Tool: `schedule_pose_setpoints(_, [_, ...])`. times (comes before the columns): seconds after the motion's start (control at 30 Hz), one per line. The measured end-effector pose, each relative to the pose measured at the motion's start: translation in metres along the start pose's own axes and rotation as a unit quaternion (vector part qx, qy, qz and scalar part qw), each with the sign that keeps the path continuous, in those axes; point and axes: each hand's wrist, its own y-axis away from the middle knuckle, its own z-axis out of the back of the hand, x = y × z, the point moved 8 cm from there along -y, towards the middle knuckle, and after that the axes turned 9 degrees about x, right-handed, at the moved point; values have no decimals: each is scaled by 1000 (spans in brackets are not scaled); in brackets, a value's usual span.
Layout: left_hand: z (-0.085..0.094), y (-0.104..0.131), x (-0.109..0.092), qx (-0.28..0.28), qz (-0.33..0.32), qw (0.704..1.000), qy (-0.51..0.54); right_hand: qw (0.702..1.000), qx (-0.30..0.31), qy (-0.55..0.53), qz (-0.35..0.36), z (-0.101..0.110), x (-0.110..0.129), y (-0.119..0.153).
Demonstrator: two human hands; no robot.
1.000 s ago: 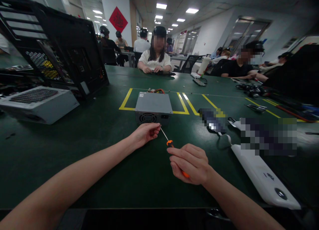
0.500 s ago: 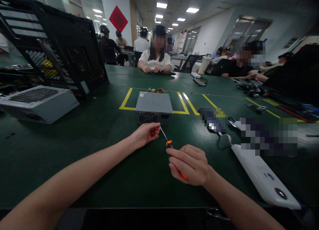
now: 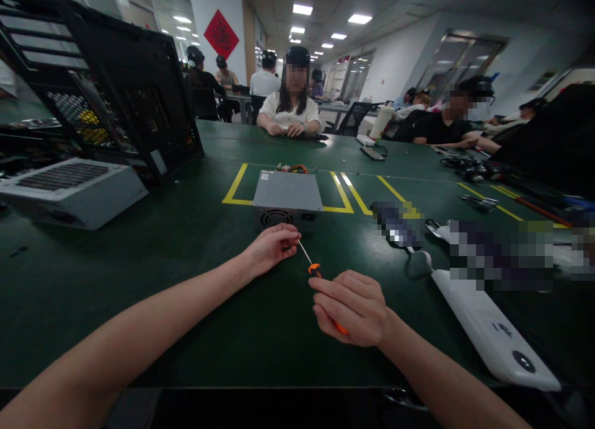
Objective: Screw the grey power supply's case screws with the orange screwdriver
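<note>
My right hand (image 3: 351,308) is wrapped round the orange and black handle of a screwdriver (image 3: 315,270), whose thin shaft points up and left. The screwdriver's tip meets the fingertips of my left hand (image 3: 274,249). Those fingers are pinched together; whatever is between them is too small to make out. Just beyond my left hand a grey power supply unit (image 3: 288,190) stands on the green table (image 3: 223,348). Its fan grille and socket face me, and a bundle of cables shows behind it.
A second power supply unit (image 3: 79,193) lies at the left, beside a black computer case (image 3: 153,125). To the right are a white device (image 3: 493,330) with a strap, and several small tools (image 3: 478,201). A person (image 3: 292,110) sits across the table. Yellow tape (image 3: 237,184) marks the tabletop.
The fingers of my left hand have shifted very slightly at the screwdriver's tip. My right hand and the screwdriver have moved a touch to the left.
</note>
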Motion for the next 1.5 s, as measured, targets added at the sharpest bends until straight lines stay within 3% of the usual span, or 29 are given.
schedule_pose_setpoints(0.97, [6, -5, 4, 12, 17, 999, -25, 1000, 2, 8, -16, 0, -1, 1])
schedule_pose_setpoints(1.5, [0, -6, 6, 51, 17, 998, -29, 996, -8, 51, -71, 3, -22, 10])
